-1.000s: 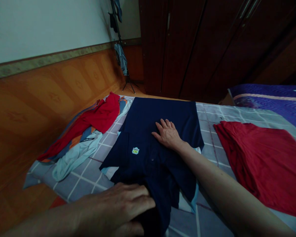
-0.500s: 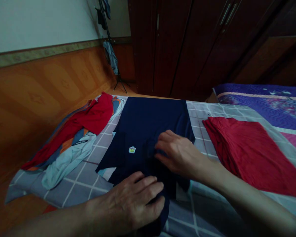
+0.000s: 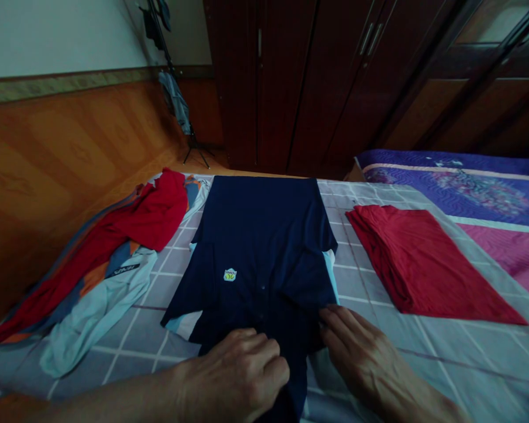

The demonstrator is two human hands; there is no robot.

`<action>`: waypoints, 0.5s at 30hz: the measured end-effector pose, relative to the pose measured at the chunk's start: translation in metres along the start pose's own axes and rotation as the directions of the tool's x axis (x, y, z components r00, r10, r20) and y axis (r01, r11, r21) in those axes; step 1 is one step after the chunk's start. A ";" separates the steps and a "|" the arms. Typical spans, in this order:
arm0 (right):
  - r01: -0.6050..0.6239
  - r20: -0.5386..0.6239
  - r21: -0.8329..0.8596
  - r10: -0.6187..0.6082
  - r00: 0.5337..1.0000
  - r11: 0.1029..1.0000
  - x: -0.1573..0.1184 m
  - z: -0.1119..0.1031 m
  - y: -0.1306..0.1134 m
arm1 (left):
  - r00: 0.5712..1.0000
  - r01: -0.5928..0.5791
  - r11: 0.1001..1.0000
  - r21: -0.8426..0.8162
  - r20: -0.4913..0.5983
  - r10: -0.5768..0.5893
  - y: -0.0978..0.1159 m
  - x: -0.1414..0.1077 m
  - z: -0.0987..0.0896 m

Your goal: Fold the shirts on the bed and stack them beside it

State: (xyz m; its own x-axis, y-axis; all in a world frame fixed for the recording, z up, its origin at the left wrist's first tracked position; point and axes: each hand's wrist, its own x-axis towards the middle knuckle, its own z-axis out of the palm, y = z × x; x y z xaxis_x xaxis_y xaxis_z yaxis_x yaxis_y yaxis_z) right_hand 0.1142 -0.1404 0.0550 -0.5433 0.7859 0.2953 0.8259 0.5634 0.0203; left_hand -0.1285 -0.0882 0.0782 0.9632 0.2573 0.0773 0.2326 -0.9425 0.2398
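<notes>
left hand [image 3: 247, 373] at six, fingers curled over the navy shirt [image 3: 260, 241] at clock centre, any grip hidden; right hand [image 3: 364, 352] near five, fingers pinching its sleeve [image 3: 306, 299]; an uneven tug could crease that front!

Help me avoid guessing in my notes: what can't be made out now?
In the head view:
- Navy shirt, near end: cut off by the bottom edge.
- Left hand, fingertips: hidden behind the hand itself.
- Clothes rack, top: cut off by the top edge.
- Wardrobe, inside: hidden by its doors.
</notes>
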 end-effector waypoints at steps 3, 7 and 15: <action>-0.055 -0.009 0.047 0.055 0.998 0.997 -0.005 -0.009 0.004 | 0.999 -0.013 1.000 0.024 0.036 0.013 0.000 0.000 0.004; -0.112 0.071 0.109 0.105 0.992 0.988 -0.009 -0.018 0.006 | 0.996 -0.073 0.997 0.010 0.044 0.073 -0.003 -0.004 0.007; -0.161 0.166 0.173 0.133 0.977 0.972 0.020 -0.015 -0.002 | 0.985 0.166 0.947 -0.275 0.002 -0.172 -0.040 -0.028 -0.040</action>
State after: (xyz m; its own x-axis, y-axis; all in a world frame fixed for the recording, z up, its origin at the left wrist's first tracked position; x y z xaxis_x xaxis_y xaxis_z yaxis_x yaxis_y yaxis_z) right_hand 0.1036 -0.1293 0.0750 -0.4464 0.8849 0.1328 0.8641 0.4648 -0.1931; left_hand -0.1702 -0.0487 0.1056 0.9091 0.4152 0.0329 0.3430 -0.7913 0.5061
